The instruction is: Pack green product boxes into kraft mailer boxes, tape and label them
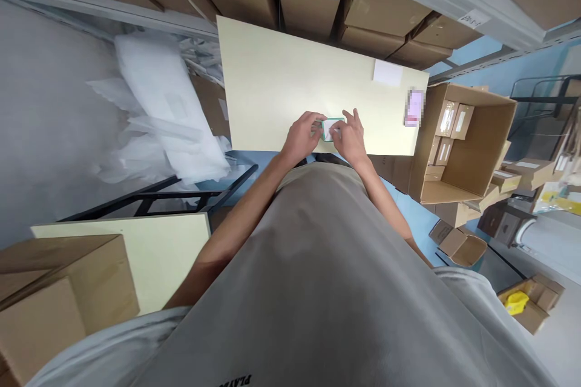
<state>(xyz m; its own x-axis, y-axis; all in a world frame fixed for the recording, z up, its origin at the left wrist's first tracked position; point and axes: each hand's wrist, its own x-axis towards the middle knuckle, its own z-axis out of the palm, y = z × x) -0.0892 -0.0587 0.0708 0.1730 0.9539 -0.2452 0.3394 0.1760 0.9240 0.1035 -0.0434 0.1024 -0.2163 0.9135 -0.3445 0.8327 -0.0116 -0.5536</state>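
A small flat box (330, 129), white with a green edge, rests near the front edge of the pale yellow table (272, 78). My left hand (302, 136) curls around its left end, fingers closed on it. My right hand (349, 136) presses on its right end, thumb and fingers pinching it while two fingers stick up. My grey shirt hides most of both forearms.
A white slip (387, 72) lies at the table's far right, beside a blurred pink item (414, 107). An open carton of small boxes (458, 139) stands to the right. Clear plastic bags (158, 109) pile up on the left. Shelved cartons (385, 12) line the back.
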